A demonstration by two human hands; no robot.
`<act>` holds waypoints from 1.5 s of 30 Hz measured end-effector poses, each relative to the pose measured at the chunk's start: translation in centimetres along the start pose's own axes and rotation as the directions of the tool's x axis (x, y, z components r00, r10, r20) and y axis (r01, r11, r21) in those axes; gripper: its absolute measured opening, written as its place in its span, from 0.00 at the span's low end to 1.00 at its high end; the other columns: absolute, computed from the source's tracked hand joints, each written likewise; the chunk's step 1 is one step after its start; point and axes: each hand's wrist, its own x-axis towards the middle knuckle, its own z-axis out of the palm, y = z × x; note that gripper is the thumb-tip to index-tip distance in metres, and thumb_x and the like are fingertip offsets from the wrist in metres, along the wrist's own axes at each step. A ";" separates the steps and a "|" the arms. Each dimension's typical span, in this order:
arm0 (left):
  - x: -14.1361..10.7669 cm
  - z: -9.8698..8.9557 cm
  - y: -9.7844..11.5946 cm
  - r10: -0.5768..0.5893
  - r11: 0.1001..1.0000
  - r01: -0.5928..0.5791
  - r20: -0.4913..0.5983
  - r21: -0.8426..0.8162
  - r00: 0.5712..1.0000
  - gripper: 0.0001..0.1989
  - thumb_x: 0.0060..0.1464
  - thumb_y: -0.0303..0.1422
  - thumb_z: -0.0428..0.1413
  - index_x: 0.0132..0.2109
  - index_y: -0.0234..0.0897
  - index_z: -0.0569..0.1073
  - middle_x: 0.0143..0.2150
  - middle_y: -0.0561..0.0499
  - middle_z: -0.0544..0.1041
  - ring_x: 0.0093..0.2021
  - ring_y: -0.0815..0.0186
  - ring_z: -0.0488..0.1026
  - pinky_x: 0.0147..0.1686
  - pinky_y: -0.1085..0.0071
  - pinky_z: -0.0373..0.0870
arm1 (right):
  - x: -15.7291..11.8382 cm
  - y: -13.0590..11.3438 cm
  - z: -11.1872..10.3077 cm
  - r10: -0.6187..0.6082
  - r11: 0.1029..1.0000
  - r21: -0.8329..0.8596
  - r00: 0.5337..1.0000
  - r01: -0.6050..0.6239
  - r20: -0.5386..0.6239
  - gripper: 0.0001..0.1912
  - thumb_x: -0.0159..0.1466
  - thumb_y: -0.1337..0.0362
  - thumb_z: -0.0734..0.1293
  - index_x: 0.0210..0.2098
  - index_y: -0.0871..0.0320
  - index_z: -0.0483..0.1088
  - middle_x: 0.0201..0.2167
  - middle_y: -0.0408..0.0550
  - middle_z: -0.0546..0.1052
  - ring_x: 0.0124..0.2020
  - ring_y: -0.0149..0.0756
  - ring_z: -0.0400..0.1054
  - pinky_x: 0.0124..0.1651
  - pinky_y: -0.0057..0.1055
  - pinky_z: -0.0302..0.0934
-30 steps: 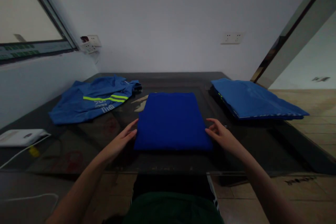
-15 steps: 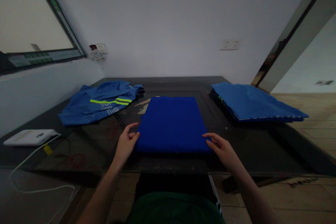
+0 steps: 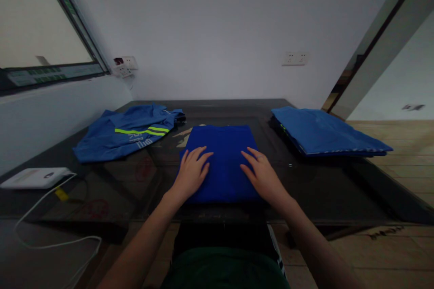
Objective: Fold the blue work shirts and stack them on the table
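A folded bright blue cloth (image 3: 222, 144) lies flat on the dark table (image 3: 135, 189), close to its front edge. Over the cloth's left part, my left hand (image 3: 192, 169) rests palm down with its fingers spread. My right hand (image 3: 261, 171) lies on the right part in the same way, fingers apart and pointing inward. Neither hand grips anything. Bare cloth shows between the two hands.
A crumpled blue garment with yellow stripes (image 3: 129, 131) lies at the back left. At the right is a stack of folded blue garments (image 3: 325, 131). A white device (image 3: 35, 178) with a cable (image 3: 40, 198) sits at the left edge. Behind the table stands a wall.
Both hands have moved from the cloth's side edges inward onto its top, and their fingers have spread. The cloth's front edge sits slightly nearer to me.
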 end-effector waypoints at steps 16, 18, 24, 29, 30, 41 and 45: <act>-0.8 4.0 -1.6 -0.061 0.998 0.063 0.219 -0.002 0.974 0.27 0.65 0.46 0.40 0.68 0.51 0.54 0.71 0.47 0.51 0.70 0.56 0.46 0.65 0.53 0.47 | 0.0 1.8 3.2 0.176 0.961 -0.262 0.927 -0.089 0.331 0.35 0.68 0.44 0.51 0.69 0.54 0.47 0.70 0.52 0.45 0.71 0.46 0.35 0.67 0.59 0.36; -0.9 3.9 -1.6 -0.076 0.997 0.077 0.220 0.004 0.972 0.27 0.65 0.46 0.40 0.68 0.50 0.54 0.71 0.46 0.51 0.70 0.56 0.46 0.65 0.52 0.46 | -0.3 2.3 3.1 0.185 0.957 -0.276 0.926 -0.093 0.328 0.34 0.68 0.44 0.50 0.69 0.53 0.46 0.71 0.50 0.43 0.71 0.46 0.34 0.66 0.61 0.35; -1.0 3.0 -0.4 -0.129 0.991 0.117 0.208 0.072 0.969 0.27 0.64 0.44 0.42 0.67 0.47 0.57 0.70 0.44 0.54 0.70 0.53 0.48 0.65 0.48 0.46 | -0.3 2.0 2.6 0.170 0.951 -0.299 0.938 -0.076 0.303 0.33 0.69 0.47 0.53 0.68 0.55 0.50 0.70 0.53 0.47 0.71 0.48 0.36 0.65 0.62 0.34; -0.9 3.1 4.6 0.008 1.000 -0.012 0.156 0.026 0.988 0.25 0.64 0.36 0.41 0.66 0.40 0.61 0.69 0.45 0.56 0.70 0.54 0.49 0.66 0.48 0.45 | -0.3 -1.9 3.1 0.064 0.962 -0.273 0.977 -0.006 0.203 0.28 0.69 0.59 0.53 0.66 0.61 0.56 0.68 0.58 0.53 0.70 0.49 0.41 0.68 0.54 0.37; -1.0 3.2 5.5 0.048 0.999 -0.047 0.157 -0.013 0.986 0.25 0.64 0.36 0.40 0.66 0.39 0.60 0.69 0.46 0.56 0.70 0.56 0.49 0.67 0.50 0.46 | -0.5 -2.6 3.4 0.045 0.971 -0.241 0.979 0.005 0.200 0.27 0.70 0.61 0.51 0.67 0.60 0.55 0.68 0.56 0.53 0.70 0.47 0.42 0.68 0.53 0.39; -4.2 2.8 2.9 0.009 1.000 -0.008 0.179 -0.009 0.984 0.26 0.65 0.44 0.43 0.68 0.53 0.53 0.71 0.51 0.52 0.70 0.58 0.48 0.66 0.52 0.49 | -2.2 0.2 3.0 0.112 0.974 -0.224 0.944 -0.042 0.310 0.31 0.69 0.48 0.52 0.68 0.50 0.50 0.69 0.49 0.49 0.70 0.43 0.39 0.68 0.52 0.37; -4.9 2.9 2.4 0.015 1.000 -0.015 0.162 0.000 0.987 0.27 0.64 0.47 0.44 0.68 0.53 0.53 0.71 0.49 0.52 0.70 0.57 0.48 0.66 0.51 0.48 | -2.9 0.9 2.4 0.173 0.965 -0.242 0.943 -0.104 0.284 0.30 0.70 0.49 0.51 0.68 0.50 0.49 0.70 0.48 0.47 0.71 0.44 0.37 0.66 0.61 0.35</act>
